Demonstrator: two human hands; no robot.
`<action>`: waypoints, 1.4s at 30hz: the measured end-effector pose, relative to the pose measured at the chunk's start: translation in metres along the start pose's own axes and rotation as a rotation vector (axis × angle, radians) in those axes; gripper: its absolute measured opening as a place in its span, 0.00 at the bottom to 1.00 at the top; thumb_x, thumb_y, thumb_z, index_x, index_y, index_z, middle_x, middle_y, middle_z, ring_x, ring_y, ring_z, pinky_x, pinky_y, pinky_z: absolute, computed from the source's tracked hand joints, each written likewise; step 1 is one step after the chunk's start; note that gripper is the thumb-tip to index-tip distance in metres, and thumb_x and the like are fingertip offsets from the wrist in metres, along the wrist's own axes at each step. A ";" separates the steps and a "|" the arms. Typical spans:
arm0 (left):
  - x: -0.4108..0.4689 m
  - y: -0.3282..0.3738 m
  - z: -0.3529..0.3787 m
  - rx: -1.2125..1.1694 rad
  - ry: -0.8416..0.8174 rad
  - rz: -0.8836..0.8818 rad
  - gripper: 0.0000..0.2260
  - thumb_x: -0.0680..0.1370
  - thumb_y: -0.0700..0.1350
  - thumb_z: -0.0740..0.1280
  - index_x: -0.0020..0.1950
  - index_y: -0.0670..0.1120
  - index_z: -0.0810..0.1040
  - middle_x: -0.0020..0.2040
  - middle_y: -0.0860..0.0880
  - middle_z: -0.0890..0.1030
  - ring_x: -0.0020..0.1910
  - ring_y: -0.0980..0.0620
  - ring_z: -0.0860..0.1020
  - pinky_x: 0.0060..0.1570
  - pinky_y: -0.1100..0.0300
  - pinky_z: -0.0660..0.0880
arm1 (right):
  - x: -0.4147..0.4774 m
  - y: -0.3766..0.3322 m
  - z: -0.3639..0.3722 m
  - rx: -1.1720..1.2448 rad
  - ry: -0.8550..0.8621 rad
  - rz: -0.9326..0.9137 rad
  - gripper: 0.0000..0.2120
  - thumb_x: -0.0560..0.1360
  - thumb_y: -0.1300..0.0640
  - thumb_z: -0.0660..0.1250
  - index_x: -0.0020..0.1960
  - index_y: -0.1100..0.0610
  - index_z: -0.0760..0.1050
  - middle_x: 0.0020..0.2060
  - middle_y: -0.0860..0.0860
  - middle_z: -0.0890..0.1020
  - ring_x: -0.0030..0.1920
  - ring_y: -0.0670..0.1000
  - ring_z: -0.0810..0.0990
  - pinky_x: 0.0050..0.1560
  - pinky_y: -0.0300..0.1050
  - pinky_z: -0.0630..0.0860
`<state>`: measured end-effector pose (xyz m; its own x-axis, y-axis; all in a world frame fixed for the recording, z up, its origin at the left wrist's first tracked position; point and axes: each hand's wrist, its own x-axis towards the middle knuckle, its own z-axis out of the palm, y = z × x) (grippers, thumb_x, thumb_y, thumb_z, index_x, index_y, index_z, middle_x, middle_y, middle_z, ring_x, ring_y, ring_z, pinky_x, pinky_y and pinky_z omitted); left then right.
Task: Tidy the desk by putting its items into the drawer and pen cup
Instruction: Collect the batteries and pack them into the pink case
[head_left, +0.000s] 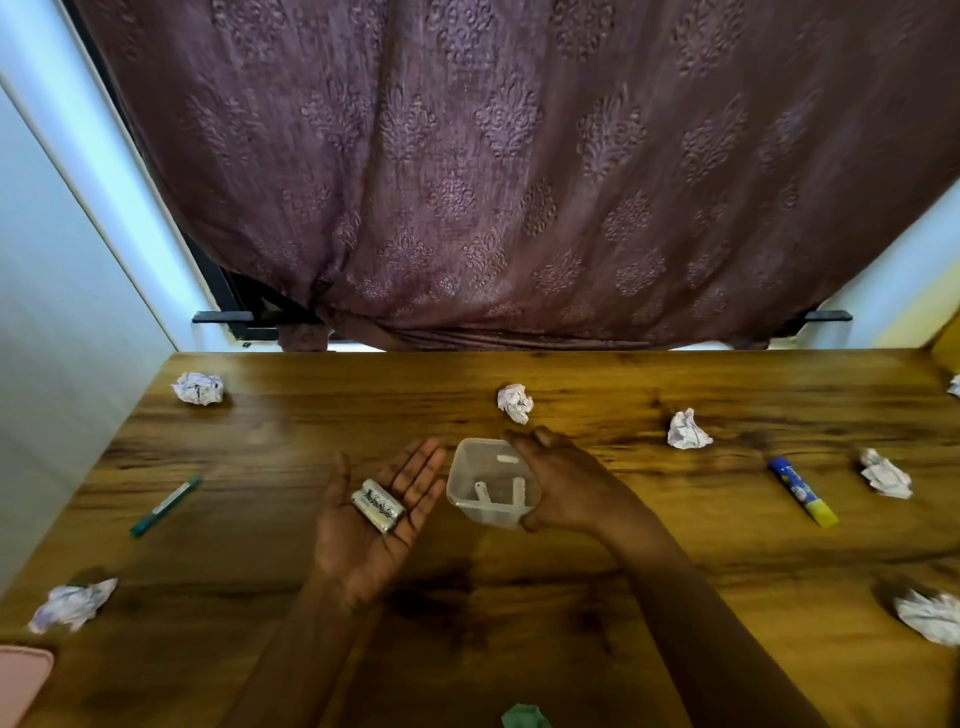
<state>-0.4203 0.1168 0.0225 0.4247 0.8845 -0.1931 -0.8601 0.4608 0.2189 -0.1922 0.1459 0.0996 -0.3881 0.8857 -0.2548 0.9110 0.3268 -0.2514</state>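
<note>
The left hand (371, 525) is lying palm up with its fingers spread flat, and two batteries (378, 505) are resting loose on the palm, gripped by nothing. Just beside it, the right hand (566, 480) is curling round the far and right sides of a clear tub (480, 486), holding it tipped toward the left hand. A few small white bits are showing inside the tub.

The step looks like tipping the batteries into the tub. To do it well, I would be bringing the palm's edge over the rim before tilting, since the batteries are round and may roll off onto the desk (519, 623).

The desk is brown wood grain. A green pen (166, 506) is lying well to the left, a glue stick (802, 491) to the right, and paper balls (198, 388) are scattered about. No drawer is showing. A pink thing (21, 675) is poking in at the near left corner. Behind, a purple curtain (519, 156) is hanging against pale walls.
</note>
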 end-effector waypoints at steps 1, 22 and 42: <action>0.000 0.000 0.000 0.011 -0.006 0.004 0.36 0.78 0.65 0.53 0.72 0.37 0.62 0.74 0.39 0.63 0.74 0.43 0.61 0.73 0.47 0.59 | 0.002 0.000 -0.006 -0.034 -0.008 -0.033 0.50 0.64 0.52 0.76 0.77 0.51 0.49 0.70 0.52 0.62 0.69 0.53 0.63 0.61 0.45 0.69; 0.005 -0.012 0.011 0.062 -0.002 0.007 0.32 0.73 0.63 0.64 0.62 0.37 0.77 0.63 0.37 0.77 0.61 0.40 0.77 0.54 0.47 0.77 | 0.017 -0.044 -0.019 0.120 0.135 -0.588 0.30 0.71 0.51 0.72 0.71 0.50 0.68 0.69 0.49 0.71 0.72 0.47 0.62 0.70 0.42 0.50; 0.009 -0.015 0.012 0.019 0.028 -0.029 0.39 0.75 0.68 0.53 0.73 0.38 0.62 0.75 0.40 0.62 0.74 0.44 0.61 0.73 0.48 0.58 | 0.005 0.001 -0.017 0.192 0.310 -0.254 0.28 0.71 0.45 0.70 0.70 0.46 0.68 0.65 0.46 0.74 0.67 0.47 0.66 0.69 0.48 0.61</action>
<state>-0.4006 0.1186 0.0290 0.4410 0.8684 -0.2266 -0.8419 0.4877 0.2308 -0.1914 0.1561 0.1139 -0.5098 0.8516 0.1220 0.7382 0.5059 -0.4463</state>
